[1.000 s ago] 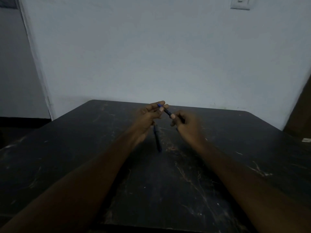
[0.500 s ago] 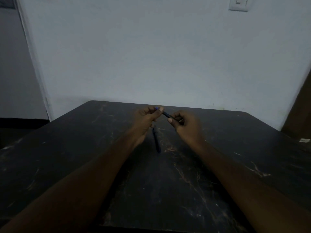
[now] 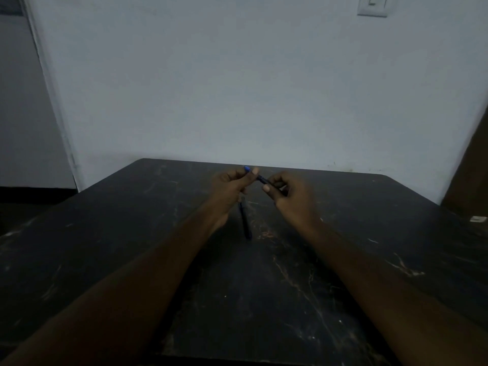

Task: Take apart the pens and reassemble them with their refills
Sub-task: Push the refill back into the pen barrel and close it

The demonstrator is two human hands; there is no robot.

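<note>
The left hand had curled its fingers tighter, so its grip now pinched the blue end of the pen. The right hand held the other end, above the bench. It looked ready to pull apart. A second pen lay underneath

Broad bare bench lies open outside each forearm, and a strip runs between them to the near edge; a dark pen lies in that strip's far end, just below the left hand; a blue-tipped pen, pinched by both it and the right hand, bridges the gap between them; the wall closes off the far edge
</note>
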